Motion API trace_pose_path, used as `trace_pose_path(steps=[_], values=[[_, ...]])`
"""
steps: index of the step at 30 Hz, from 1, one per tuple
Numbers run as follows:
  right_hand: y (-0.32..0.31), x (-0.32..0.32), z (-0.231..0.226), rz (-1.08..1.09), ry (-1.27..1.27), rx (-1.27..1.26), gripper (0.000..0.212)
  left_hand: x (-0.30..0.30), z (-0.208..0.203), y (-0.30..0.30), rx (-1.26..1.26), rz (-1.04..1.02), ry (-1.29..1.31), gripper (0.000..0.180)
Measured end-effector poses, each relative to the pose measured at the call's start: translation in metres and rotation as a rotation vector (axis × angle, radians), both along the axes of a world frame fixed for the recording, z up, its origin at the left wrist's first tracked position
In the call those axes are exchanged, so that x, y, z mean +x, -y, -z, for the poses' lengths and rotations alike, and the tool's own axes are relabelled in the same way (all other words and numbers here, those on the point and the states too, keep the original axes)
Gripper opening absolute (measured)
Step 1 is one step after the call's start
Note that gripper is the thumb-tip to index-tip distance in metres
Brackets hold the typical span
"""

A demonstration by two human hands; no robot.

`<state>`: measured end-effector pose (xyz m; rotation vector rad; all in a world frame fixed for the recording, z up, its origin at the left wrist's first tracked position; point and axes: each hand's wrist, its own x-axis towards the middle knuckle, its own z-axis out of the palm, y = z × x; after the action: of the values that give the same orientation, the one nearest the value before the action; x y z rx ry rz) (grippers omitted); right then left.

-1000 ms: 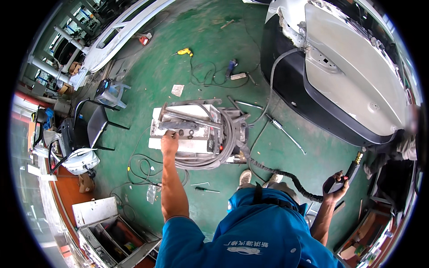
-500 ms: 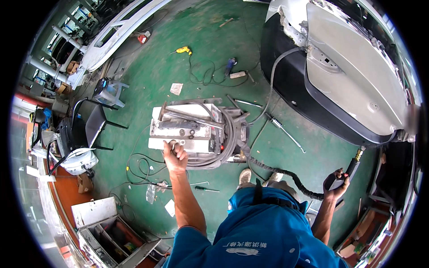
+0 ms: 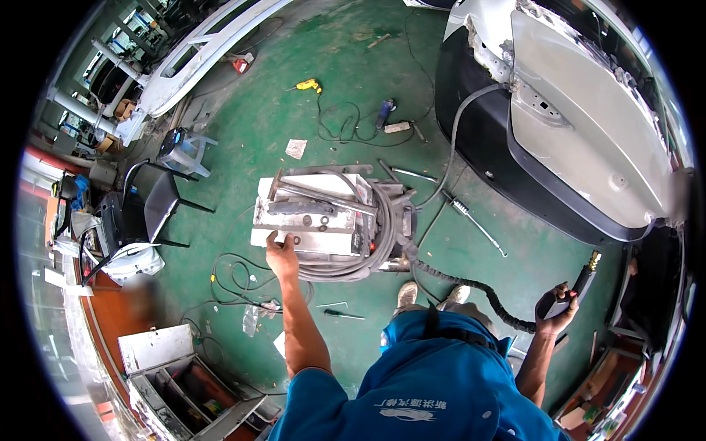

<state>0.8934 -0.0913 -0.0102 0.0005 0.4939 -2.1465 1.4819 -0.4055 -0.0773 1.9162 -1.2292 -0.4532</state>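
My left hand point(image 3: 282, 256) reaches to the near edge of a white box-shaped machine point(image 3: 312, 240). Its thumb and forefinger are apart, the thumb beside a small dark ring point(image 3: 297, 240). More small rings point(image 3: 308, 220) lie on the machine's top, next to a metal bar tool point(image 3: 327, 198). Out at the right, my right hand point(image 3: 557, 309) is closed round a black welding gun point(image 3: 585, 281), its brass tip point(image 3: 595, 257) pointing up. A black sleeved cable point(image 3: 478, 289) runs from the gun to the machine, where thick grey cable point(image 3: 382, 250) is coiled.
A car body panel point(image 3: 581, 117) stands at the right, with a grey cable point(image 3: 457, 121) attached. On the green floor lie a slide hammer point(image 3: 476, 223), a yellow drill point(image 3: 307, 85), a blue grinder point(image 3: 385, 112) and a screwdriver point(image 3: 343, 314). A chair point(image 3: 163, 202) and toolbox point(image 3: 187, 386) stand left.
My left hand's curled fingers have opened at the machine's edge, and the ring there now shows beside the thumb. The right hand still grips the gun. The whole view has shifted slightly.
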Motion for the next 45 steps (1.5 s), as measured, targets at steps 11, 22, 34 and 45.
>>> trace_pose_path(steps=[11,22,34,45], values=[[-0.003,0.007,0.004,0.003,-0.011,0.009,0.040,0.018,-0.002,-0.005,0.027,0.315,0.055,0.024],[-0.001,0.012,0.006,0.008,0.009,0.024,0.042,0.005,-0.017,-0.024,-0.155,0.204,-1.351,0.014],[0.007,0.019,-0.007,-0.024,-0.012,0.020,0.040,-0.057,-0.046,0.016,0.302,0.595,0.455,0.043],[-0.014,0.024,0.004,0.067,-0.016,0.013,0.039,-0.024,-0.040,0.010,0.256,0.819,0.201,0.036]])
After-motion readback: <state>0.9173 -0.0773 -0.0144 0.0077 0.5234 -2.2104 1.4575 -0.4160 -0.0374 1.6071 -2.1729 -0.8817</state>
